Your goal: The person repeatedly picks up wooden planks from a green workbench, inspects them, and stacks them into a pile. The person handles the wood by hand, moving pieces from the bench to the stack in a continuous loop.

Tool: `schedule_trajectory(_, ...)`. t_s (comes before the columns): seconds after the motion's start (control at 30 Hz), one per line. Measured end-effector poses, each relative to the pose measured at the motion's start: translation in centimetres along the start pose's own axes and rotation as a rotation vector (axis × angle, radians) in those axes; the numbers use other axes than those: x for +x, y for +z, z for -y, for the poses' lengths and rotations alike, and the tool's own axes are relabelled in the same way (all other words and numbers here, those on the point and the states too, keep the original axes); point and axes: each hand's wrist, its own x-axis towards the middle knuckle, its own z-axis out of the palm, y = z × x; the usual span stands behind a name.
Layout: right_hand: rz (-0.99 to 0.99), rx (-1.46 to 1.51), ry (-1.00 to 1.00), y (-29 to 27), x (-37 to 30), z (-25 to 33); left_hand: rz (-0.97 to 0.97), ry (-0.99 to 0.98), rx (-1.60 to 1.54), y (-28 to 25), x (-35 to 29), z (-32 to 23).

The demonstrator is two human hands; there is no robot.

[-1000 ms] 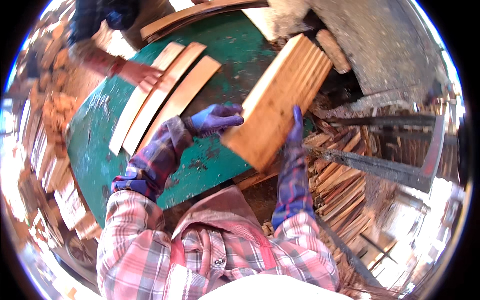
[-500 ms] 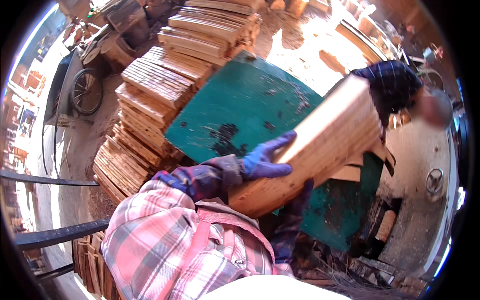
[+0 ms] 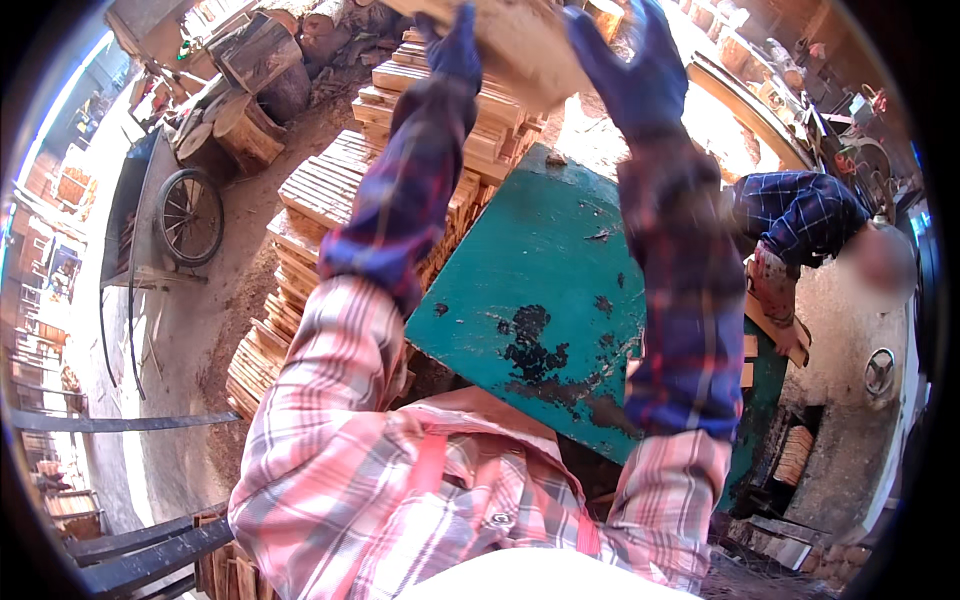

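Both arms stretch far forward, with a bundle of wooden boards (image 3: pixel 530 50) between the hands at the top edge of the view. My left hand (image 3: pixel 452 50), in a blue-purple glove, presses against the bundle's near side. At its right end is my right hand (image 3: pixel 640 80), gloved alike, thumb by the wood and fingers spread along it. The bundle is blurred and its far part is cut off. Beneath it stand stacked boards (image 3: pixel 400 75), with more board stacks (image 3: pixel 325 180) running down to the left. The green tabletop (image 3: pixel 480 270) lies below my arms.
At the right a co-worker in a dark checked shirt (image 3: pixel 800 205) bends over the table, a hand on a wooden piece (image 3: pixel 795 340). A cart with a spoked wheel (image 3: pixel 190 217) stands left, near cut logs (image 3: pixel 245 135). Dark metal bars (image 3: pixel 130 423) cross the lower left.
Both hands have carried the board bundle from above the green table, close to my body, forward and left to the far stack. The co-worker's arm and hand have come into clearer view.
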Motion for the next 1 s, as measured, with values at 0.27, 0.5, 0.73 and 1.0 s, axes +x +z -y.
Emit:
schedule_trajectory(0.27,0.571,-0.298,0.912,-17.8,-38.1,-13.7,0.618,-0.377,-0.622,15.2,-25.4,-2.2)
schedule_trajectory(0.5,0.028,-0.14,1.256,-31.8,-62.1,-11.3,1.234,-0.255,-0.413,22.4,-41.5,-0.1)
schedule_trajectory(0.73,-0.478,0.573,1.823,-46.3,-62.4,-20.9,1.752,-0.612,-0.333,36.8,-62.5,3.5)
schedule_trajectory(1.0,-1.302,0.496,1.44,-72.3,-66.0,-42.2,1.944,-1.175,0.021,49.7,-81.0,13.9)
